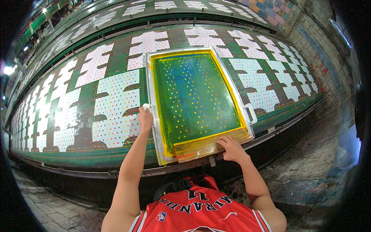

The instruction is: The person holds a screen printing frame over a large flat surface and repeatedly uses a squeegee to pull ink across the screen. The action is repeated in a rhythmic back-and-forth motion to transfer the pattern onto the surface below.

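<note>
A printing screen (195, 96) lies on the long green table, with a silver frame, yellow taped edges and green mesh showing many coloured dots. My left hand (145, 118) grips a white knob-like handle (146, 106) at its left side. My right hand (232, 149) has its fingers bent on the screen's taped front edge, near the right corner. A second white handle (249, 113) sticks out on the right side, untouched. White cut pieces printed with coloured dots (116, 129) lie in rows on both sides of the screen.
The green table (87, 158) curves across the view, with a metal rail along its near edge. Further tables with pale pieces (199, 5) stand behind. A brick wall (324, 54) is at the right, paved floor (34, 201) at lower left.
</note>
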Demonstrator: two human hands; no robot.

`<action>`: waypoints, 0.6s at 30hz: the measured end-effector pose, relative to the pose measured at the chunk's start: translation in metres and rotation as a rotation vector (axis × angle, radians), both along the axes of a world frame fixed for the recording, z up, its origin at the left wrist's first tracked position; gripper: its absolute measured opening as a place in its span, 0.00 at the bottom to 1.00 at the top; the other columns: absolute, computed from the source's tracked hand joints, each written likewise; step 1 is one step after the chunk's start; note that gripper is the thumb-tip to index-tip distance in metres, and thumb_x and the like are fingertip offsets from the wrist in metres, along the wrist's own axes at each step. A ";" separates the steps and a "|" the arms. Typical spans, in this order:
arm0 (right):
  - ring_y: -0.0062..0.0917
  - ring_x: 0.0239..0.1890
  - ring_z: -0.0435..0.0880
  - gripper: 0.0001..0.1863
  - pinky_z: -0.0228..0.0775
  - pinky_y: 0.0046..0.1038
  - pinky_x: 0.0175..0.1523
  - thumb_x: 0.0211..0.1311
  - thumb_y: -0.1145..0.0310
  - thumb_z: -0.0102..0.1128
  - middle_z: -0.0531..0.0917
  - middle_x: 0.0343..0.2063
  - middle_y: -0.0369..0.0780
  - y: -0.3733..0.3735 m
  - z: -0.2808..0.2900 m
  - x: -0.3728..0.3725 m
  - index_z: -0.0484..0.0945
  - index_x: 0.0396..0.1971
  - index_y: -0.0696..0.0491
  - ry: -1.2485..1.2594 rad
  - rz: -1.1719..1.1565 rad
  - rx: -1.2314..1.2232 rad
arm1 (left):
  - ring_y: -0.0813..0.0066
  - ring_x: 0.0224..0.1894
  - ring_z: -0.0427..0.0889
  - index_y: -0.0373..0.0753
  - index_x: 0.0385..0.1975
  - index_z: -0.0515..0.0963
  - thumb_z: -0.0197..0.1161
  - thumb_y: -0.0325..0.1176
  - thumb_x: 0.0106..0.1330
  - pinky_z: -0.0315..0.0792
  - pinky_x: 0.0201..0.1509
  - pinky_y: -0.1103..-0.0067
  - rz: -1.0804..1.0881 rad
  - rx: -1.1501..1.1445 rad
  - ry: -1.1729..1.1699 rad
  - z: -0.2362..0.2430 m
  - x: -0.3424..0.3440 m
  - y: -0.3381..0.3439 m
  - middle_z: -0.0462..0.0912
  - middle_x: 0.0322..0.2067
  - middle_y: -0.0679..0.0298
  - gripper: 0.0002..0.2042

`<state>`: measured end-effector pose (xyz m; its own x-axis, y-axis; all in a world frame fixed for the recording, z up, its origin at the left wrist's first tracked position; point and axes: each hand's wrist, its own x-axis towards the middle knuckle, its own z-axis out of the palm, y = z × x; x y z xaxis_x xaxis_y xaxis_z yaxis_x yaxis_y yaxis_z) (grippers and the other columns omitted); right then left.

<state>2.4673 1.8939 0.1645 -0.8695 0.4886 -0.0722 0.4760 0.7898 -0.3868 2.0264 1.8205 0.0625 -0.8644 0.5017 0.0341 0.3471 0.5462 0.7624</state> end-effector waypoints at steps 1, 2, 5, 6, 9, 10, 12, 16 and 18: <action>0.43 0.58 0.75 0.31 0.71 0.43 0.62 0.37 0.78 0.62 0.77 0.52 0.43 -0.001 0.000 0.001 0.77 0.51 0.54 0.007 -0.002 -0.002 | 0.32 0.41 0.81 0.29 0.47 0.68 0.54 0.34 0.73 0.71 0.45 0.50 -0.003 0.003 0.010 -0.001 -0.001 0.000 0.82 0.35 0.33 0.13; 0.43 0.58 0.75 0.31 0.70 0.43 0.62 0.37 0.78 0.62 0.77 0.52 0.43 -0.001 -0.001 0.001 0.77 0.51 0.54 0.013 -0.004 -0.003 | 0.32 0.41 0.81 0.29 0.46 0.68 0.54 0.34 0.73 0.71 0.44 0.50 -0.006 0.006 0.018 -0.002 -0.001 0.000 0.82 0.35 0.33 0.13; 0.43 0.58 0.75 0.32 0.70 0.42 0.63 0.38 0.78 0.62 0.77 0.53 0.43 -0.003 0.000 0.002 0.77 0.52 0.54 0.013 -0.005 0.001 | 0.31 0.41 0.81 0.29 0.46 0.67 0.54 0.34 0.73 0.71 0.44 0.50 -0.017 0.030 0.022 -0.006 -0.001 0.000 0.82 0.34 0.33 0.13; 0.43 0.58 0.75 0.32 0.69 0.42 0.63 0.38 0.78 0.63 0.77 0.53 0.43 -0.003 0.000 0.003 0.76 0.53 0.54 0.004 -0.004 0.007 | 0.31 0.41 0.81 0.29 0.46 0.67 0.54 0.34 0.73 0.71 0.43 0.50 -0.009 0.028 0.002 -0.007 -0.002 -0.001 0.82 0.34 0.33 0.13; 0.43 0.59 0.75 0.33 0.68 0.42 0.64 0.38 0.78 0.63 0.77 0.53 0.43 -0.003 0.001 0.004 0.76 0.54 0.54 -0.003 0.000 0.005 | 0.31 0.40 0.81 0.29 0.46 0.67 0.55 0.34 0.72 0.71 0.44 0.50 -0.002 -0.006 0.031 -0.008 -0.002 0.000 0.82 0.34 0.33 0.13; 0.43 0.59 0.74 0.33 0.68 0.41 0.65 0.38 0.78 0.63 0.77 0.54 0.44 -0.004 0.001 0.004 0.76 0.54 0.54 -0.002 -0.001 0.001 | 0.31 0.40 0.81 0.29 0.46 0.67 0.55 0.34 0.72 0.71 0.44 0.49 0.005 0.011 0.047 -0.008 -0.001 0.000 0.82 0.34 0.33 0.13; 0.43 0.59 0.74 0.34 0.68 0.42 0.65 0.38 0.78 0.63 0.77 0.54 0.43 -0.004 0.001 0.004 0.76 0.54 0.54 -0.005 -0.006 0.003 | 0.31 0.40 0.81 0.29 0.46 0.68 0.55 0.33 0.72 0.71 0.44 0.49 0.023 0.032 0.070 -0.009 0.000 0.000 0.82 0.34 0.34 0.13; 0.43 0.60 0.74 0.34 0.68 0.42 0.65 0.38 0.78 0.63 0.77 0.55 0.44 -0.003 -0.001 0.005 0.76 0.54 0.53 0.000 0.000 0.014 | 0.32 0.40 0.81 0.30 0.46 0.68 0.55 0.33 0.72 0.71 0.44 0.49 0.012 0.036 0.044 -0.011 -0.001 0.001 0.82 0.35 0.34 0.13; 0.43 0.60 0.74 0.34 0.68 0.42 0.65 0.37 0.79 0.62 0.77 0.55 0.44 -0.003 -0.002 0.005 0.76 0.54 0.53 0.013 0.009 0.021 | 0.31 0.40 0.81 0.30 0.46 0.67 0.55 0.33 0.72 0.71 0.44 0.49 0.011 0.020 0.042 -0.011 -0.001 0.001 0.82 0.35 0.34 0.13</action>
